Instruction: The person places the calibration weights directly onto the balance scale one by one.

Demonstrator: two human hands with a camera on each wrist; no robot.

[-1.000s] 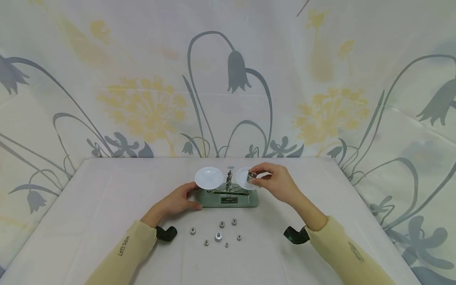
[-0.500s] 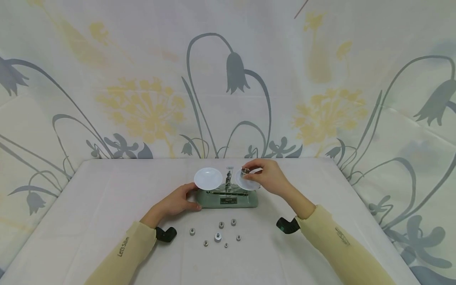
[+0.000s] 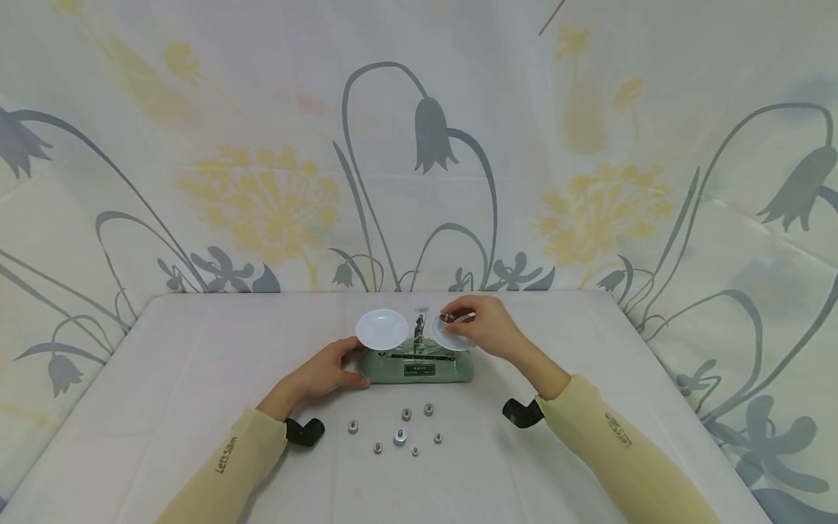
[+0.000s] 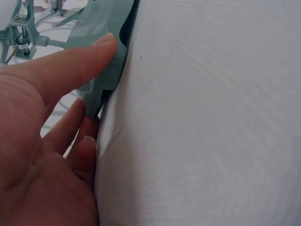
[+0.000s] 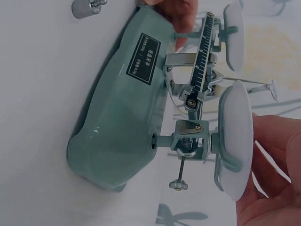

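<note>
A green two-pan balance scale stands on the white table. My left hand grips its left end; in the left wrist view the thumb lies across the green base with fingers behind it. Over the right white pan, my right hand pinches a metal balance weight by its top. Fingers hide much of the weight, so I cannot tell whether it touches the pan. The right wrist view has the right pan from the side, with the hand beyond it. The left pan bears nothing.
Several smaller metal weights stand in front of the scale, among them a larger one in the middle and one at the left. A flower-patterned cloth hangs behind the table's back edge.
My right hand has moved left and slightly inward with the weight, from the right pan's right side to its far left part. The left hand keeps its hold on the scale.
</note>
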